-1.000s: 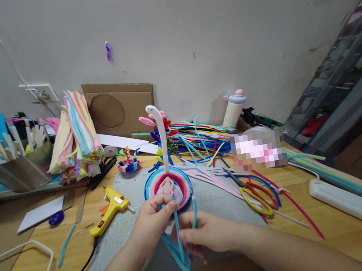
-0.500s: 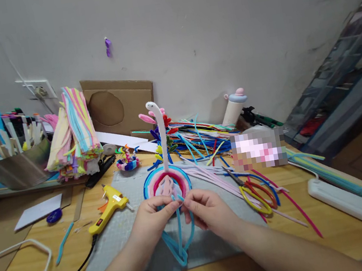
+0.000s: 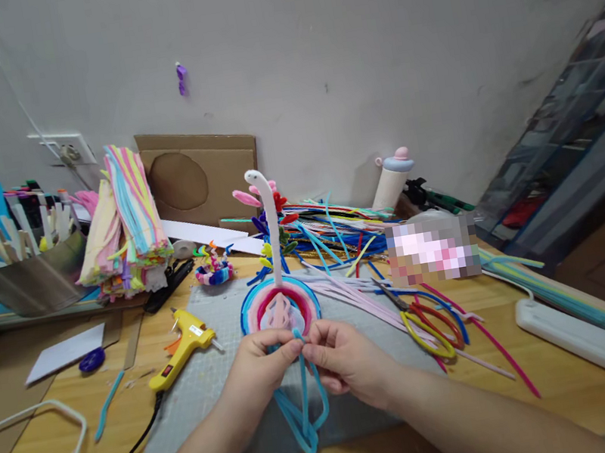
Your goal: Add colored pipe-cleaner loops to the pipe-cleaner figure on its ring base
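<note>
Light-blue pipe cleaners (image 3: 305, 417) hang in bent loops below my two hands. My left hand (image 3: 269, 358) pinches their upper ends between thumb and forefinger. Facing it, my right hand (image 3: 343, 354) is closed on the same blue ends, its fingertips touching those of the left. Just behind the hands stands a pipe-cleaner figure with a round body (image 3: 247, 304) of blue, pink and magenta rings and a tall white neck (image 3: 273, 239). My fingers hide the lower part of that body.
On the left lie a yellow hot glue gun (image 3: 184, 348) and a metal container (image 3: 47, 278) of sticks. Scissors (image 3: 422, 326) with yellow and orange handles rest at right, near a white power strip (image 3: 594, 349). Loose pipe cleaners (image 3: 325, 226) and a bottle (image 3: 392, 182) are at the back.
The two blue ends, apart before, now meet between my fingertips. My right hand has shifted slightly left, and the hanging loops have swung a little lower.
</note>
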Demonstrator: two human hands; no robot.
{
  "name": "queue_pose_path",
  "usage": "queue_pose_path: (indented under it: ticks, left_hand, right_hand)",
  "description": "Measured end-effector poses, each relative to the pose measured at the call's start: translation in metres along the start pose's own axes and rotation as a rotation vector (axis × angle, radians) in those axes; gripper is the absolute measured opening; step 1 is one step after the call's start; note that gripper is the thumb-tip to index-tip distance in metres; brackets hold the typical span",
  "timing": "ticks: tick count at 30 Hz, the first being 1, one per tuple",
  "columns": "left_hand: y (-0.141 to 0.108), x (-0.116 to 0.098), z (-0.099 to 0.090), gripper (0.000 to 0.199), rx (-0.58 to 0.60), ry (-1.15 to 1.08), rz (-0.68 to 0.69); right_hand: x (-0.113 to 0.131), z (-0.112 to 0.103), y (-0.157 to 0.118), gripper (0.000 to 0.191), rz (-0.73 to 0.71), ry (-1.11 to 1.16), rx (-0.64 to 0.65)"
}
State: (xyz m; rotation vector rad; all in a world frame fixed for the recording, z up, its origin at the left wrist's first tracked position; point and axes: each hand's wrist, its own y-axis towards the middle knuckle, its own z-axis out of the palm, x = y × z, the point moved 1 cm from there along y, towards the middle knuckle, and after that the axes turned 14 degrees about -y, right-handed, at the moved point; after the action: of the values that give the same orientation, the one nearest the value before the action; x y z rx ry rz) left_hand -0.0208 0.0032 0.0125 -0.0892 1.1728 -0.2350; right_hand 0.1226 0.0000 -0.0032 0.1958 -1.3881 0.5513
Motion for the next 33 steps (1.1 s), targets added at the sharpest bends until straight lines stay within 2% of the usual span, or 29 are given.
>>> queue_pose_path:
  ticks: [4, 9, 13, 18, 22, 25, 27, 28, 30, 33]
  left_hand:
    - [0.000, -0.001, 0.000, 0.023, 0.019, -0.001, -0.021]
    - [-0.001, -0.001, 0.000, 0.024, 0.115, 0.098, -0.024]
    - [-0.004, 0.000, 0.000, 0.030, 0.168, 0.122, -0.093]
    - [-0.007, 0.002, 0.000, 0.033, 0.245, 0.038, -0.252]
    - [-0.008, 0.004, 0.000, 0.031, 0.253, -0.018, -0.277]
    - [-0.003, 0.003, -0.002, 0.027, 0.219, -0.143, -0.268]
    - [0.005, 0.000, -0.008, 0.025, 0.184, -0.318, -0.235]
    - [0.010, -0.002, -0.011, 0.021, 0.145, -0.419, -0.177]
    - [0.019, -0.006, -0.021, 0.008, 0.024, -0.601, -0.060]
    - [0.030, -0.011, -0.036, 0.019, -0.178, -0.820, -0.008]
  right_hand:
    - [0.001, -0.001, 0.000, 0.039, -0.031, -0.037, 0.012]
    - [0.013, -0.004, -0.002, 0.032, -0.146, -0.061, -0.065]
    - [0.017, -0.008, -0.002, 0.027, -0.119, -0.125, -0.011]
    - [0.013, -0.011, -0.001, 0.024, -0.048, -0.047, 0.073]
    - [0.012, -0.007, -0.001, 0.022, -0.046, -0.009, 0.100]
    - [0.014, -0.009, 0.002, 0.019, -0.172, 0.060, -0.019]
    - [0.017, -0.014, 0.006, 0.019, -0.247, 0.151, -0.101]
    - [0.018, -0.018, 0.008, 0.018, -0.265, 0.201, -0.127]
    - [0.020, -0.027, 0.013, 0.017, -0.280, 0.285, -0.171]
    - [0.027, -0.039, 0.013, 0.015, -0.332, 0.349, -0.218]
